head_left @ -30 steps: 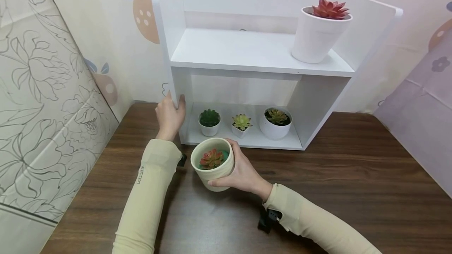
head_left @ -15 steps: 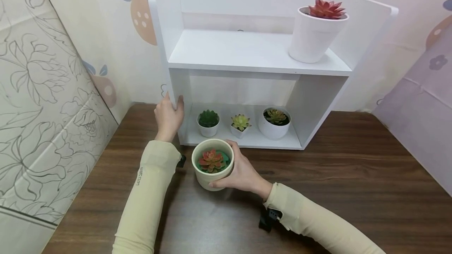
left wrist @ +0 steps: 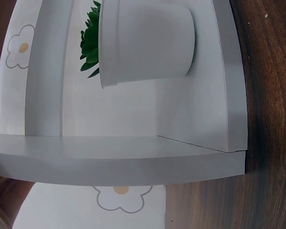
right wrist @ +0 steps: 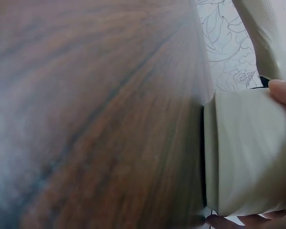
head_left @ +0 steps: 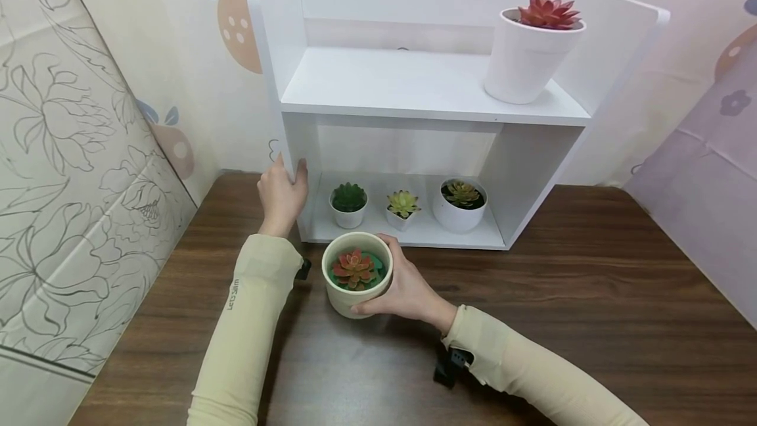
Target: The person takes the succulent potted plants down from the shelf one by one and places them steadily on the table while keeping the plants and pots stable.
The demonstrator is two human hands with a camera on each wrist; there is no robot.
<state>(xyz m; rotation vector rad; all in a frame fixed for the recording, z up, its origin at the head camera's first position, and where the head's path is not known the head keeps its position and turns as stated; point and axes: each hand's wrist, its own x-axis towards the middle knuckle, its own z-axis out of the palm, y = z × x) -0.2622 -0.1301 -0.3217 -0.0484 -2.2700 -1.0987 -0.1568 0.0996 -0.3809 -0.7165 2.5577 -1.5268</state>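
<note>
While the left hand (head_left: 282,194) grips the front edge of the white shelf unit's (head_left: 426,87) left side panel, thumb on one face and fingers on the other, the right hand (head_left: 408,289) wraps the cream pot (head_left: 357,281) with its red succulent, which stands on the tabletop (head_left: 591,321) just in front of the lower compartment. The pot appears set down or barely lifted, so the step in hand looks like steadying the shelf and getting a hold on the pot. Three small potted succulents (head_left: 403,206) sit in the lower compartment and a tall white pot (head_left: 523,61) stands on the upper board's right end. Any lift would call for a firm, upright hold clearing the shelf's front edge.
</note>
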